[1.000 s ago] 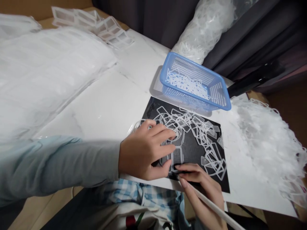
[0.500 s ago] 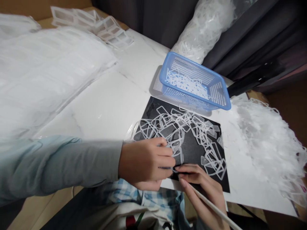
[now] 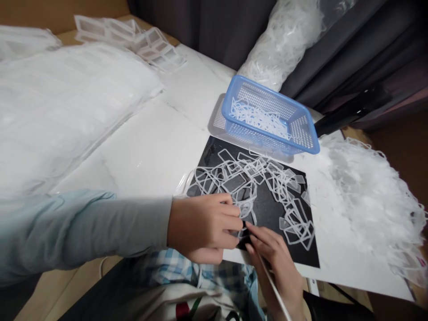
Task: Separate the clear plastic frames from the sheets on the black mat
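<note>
My left hand [image 3: 207,228] is over the near left part of a black mat [image 3: 267,214], its fingers curled. A piece of a translucent plastic frame [image 3: 242,232] shows at its fingertips; most of it is hidden by the hand. Pinched in my right hand [image 3: 272,256] is a thin, white, pen-like tool [image 3: 272,281]. Its upper end points toward the left fingertips, where something dark shows. Many loose plastic outlines [image 3: 247,171], some rectangular and some rounded, lie tangled on the mat around both hands.
Behind the mat stands a blue basket [image 3: 270,111] with thin white pieces inside. A large heap of translucent plastic [image 3: 374,200] lies on the right. Stacked clear sheets [image 3: 73,107] cover the left of the white table [image 3: 147,147]. A full plastic bag [image 3: 284,40] leans by dark curtains.
My right hand has shifted slightly left, and the white tool is now held more steeply. The left hand has stayed nearly in place, with its fingers still curled.
</note>
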`<action>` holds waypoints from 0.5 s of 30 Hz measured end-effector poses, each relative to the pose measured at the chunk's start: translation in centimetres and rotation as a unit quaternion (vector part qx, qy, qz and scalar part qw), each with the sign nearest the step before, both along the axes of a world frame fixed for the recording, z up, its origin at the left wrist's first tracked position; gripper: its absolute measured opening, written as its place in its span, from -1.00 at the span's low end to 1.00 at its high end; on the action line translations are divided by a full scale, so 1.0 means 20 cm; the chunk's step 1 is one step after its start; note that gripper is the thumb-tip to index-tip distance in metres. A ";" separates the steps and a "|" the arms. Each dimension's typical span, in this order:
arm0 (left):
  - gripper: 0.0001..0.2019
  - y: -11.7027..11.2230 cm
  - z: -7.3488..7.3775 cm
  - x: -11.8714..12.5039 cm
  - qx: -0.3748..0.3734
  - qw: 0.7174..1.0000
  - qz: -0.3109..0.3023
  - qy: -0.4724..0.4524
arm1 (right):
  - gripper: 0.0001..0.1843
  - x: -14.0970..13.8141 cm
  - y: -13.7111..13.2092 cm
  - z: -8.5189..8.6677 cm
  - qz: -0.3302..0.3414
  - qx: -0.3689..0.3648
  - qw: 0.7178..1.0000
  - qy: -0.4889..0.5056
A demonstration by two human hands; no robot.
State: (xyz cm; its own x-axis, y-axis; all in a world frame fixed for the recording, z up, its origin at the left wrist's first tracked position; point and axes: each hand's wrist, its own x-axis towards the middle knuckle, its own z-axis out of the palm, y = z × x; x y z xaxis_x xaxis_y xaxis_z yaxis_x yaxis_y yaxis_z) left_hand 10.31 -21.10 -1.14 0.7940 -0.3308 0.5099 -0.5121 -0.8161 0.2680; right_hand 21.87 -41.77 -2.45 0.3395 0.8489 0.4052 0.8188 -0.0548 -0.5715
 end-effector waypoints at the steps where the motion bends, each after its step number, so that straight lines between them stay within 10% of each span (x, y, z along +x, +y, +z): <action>1: -0.88 0.00 0.00 0.00 -0.002 1.000 -0.001 0.001 | -0.82 0.02 0.00 0.01 -0.031 0.009 0.999 -0.005; 4: -0.83 0.01 0.00 0.00 -0.006 1.000 -0.001 0.000 | -0.87 0.11 -0.02 0.04 -0.191 0.075 0.978 -0.018; 8: -0.82 0.01 -0.01 0.00 0.002 1.000 0.002 0.003 | -0.71 0.23 -0.02 0.09 -0.434 0.238 0.869 -0.019; 10: -0.84 0.01 -0.02 0.00 0.013 1.000 -0.004 0.000 | -0.68 0.24 -0.02 0.09 -0.451 0.267 0.852 -0.005; 15: -0.81 0.02 0.00 0.01 0.016 0.999 -0.025 -0.030 | -0.81 0.20 -0.05 0.04 -0.273 0.133 0.943 0.134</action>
State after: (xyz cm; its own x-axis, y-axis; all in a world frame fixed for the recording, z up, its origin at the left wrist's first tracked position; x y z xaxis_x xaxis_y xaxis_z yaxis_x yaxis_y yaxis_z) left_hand 10.45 -20.62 -1.07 0.7439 -0.3865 0.5452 -0.5676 -0.7960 0.2102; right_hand 25.90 -42.85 -1.70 0.8170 0.3984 0.4169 0.5347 -0.2527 -0.8064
